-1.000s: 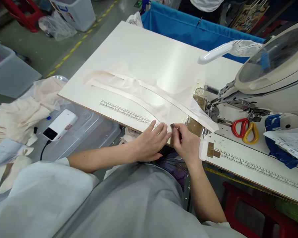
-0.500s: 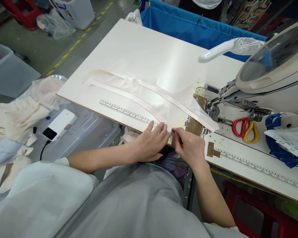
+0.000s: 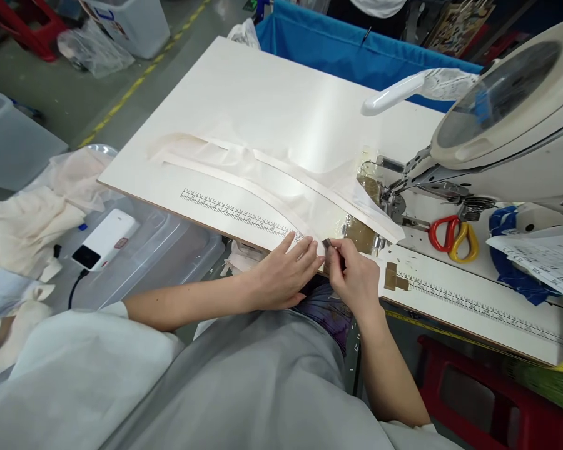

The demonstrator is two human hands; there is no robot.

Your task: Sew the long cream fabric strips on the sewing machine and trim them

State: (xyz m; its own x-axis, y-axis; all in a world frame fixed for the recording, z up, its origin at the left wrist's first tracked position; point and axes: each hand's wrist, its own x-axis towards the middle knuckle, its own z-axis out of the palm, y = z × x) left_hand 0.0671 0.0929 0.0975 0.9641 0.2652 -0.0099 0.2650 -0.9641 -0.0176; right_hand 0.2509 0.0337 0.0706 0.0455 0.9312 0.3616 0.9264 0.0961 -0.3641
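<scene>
A sheer pale pink fabric piece (image 3: 244, 164) with smooth band-like edges lies spread along the white table, its right end beside the sewing machine's needle area (image 3: 391, 199). My left hand (image 3: 288, 272) rests on the fabric's near end at the table's front edge, fingers stretched out and fairly flat. Close to its fingertips, my right hand (image 3: 356, 275) is closed in a pinch on a small dark tool (image 3: 327, 245). Only the tool's dark tip shows, touching or just over the fabric edge; the rest is hidden in my fist.
Red-and-yellow-handled scissors (image 3: 453, 239) lie right of the machine, near printed papers (image 3: 544, 250). Printed ruler scales (image 3: 234, 212) run along the table front. Left stands a clear plastic bin (image 3: 169, 250) with a white device (image 3: 106, 239) and fabric pieces (image 3: 32, 231). Blue cloth bin (image 3: 319, 37) stands behind.
My view has shifted slightly, so the table and machine sit further left in the picture. Both hands stay almost in place; a little more of the dark tool's tip shows.
</scene>
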